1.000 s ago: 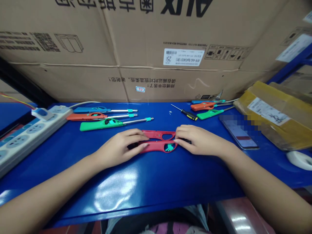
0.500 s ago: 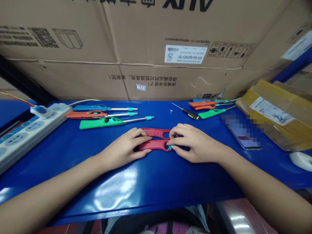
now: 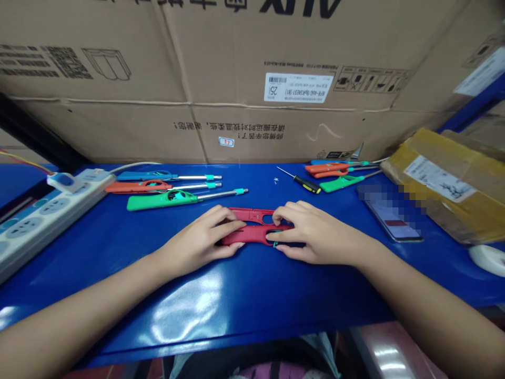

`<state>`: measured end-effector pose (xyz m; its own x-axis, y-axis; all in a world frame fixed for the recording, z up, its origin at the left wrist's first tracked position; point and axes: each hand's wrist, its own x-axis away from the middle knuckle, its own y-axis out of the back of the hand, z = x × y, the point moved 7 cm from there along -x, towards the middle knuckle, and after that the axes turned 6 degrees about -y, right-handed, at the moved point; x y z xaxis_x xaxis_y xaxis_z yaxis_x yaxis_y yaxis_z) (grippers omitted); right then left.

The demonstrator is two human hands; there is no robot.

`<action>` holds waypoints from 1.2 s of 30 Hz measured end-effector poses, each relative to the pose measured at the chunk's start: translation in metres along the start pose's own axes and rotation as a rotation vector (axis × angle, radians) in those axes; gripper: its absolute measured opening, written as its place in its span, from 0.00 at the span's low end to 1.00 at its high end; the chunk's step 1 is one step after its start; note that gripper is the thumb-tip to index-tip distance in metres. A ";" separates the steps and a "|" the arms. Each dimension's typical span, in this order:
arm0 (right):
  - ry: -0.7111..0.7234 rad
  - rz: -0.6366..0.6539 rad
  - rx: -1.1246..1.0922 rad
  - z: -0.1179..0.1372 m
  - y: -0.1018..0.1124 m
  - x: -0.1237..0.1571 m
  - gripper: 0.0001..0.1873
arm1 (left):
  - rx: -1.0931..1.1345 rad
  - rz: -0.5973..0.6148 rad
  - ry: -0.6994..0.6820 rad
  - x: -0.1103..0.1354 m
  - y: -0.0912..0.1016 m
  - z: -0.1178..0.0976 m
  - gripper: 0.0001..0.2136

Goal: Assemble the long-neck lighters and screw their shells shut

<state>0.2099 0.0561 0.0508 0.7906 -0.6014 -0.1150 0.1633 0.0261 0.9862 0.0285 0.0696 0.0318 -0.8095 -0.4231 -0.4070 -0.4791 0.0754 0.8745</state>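
Observation:
Two red lighter casing halves lie one behind the other on the blue tabletop. The nearer casing half [image 3: 252,235] shows its smooth outside; the farther casing half [image 3: 246,215] shows its hollow inside. My left hand [image 3: 205,231] is closed on the left end of the nearer half, fingertips along its back edge and thumb at the front. Around the finger opening at the other end, my right hand [image 3: 303,231] is bent, with a small teal piece [image 3: 275,244] pinched near the thumb tip. My right fingers partly cover the right ends of both halves.
Behind my left hand lie a blue lighter [image 3: 148,175], an orange lighter [image 3: 138,187] and a green lighter [image 3: 161,200]. A screwdriver [image 3: 305,183], more lighters [image 3: 335,169] and a phone [image 3: 390,216] lie right. A power strip [image 3: 51,210] stands left; a large carton [image 3: 236,79] forms the back.
The teal piece has shifted from inside the finger opening to its front edge. My right index finger has moved left over the opening. My left hand keeps its hold.

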 end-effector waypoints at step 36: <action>-0.280 -0.095 -0.319 -0.019 -0.026 -0.013 0.20 | 0.067 -0.092 -0.069 -0.003 0.001 -0.015 0.16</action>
<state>0.2065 0.0790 0.0244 0.5796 -0.8055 -0.1231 0.4364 0.1792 0.8817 0.0354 0.0570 0.0382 -0.7811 -0.3683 -0.5041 -0.5724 0.1001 0.8138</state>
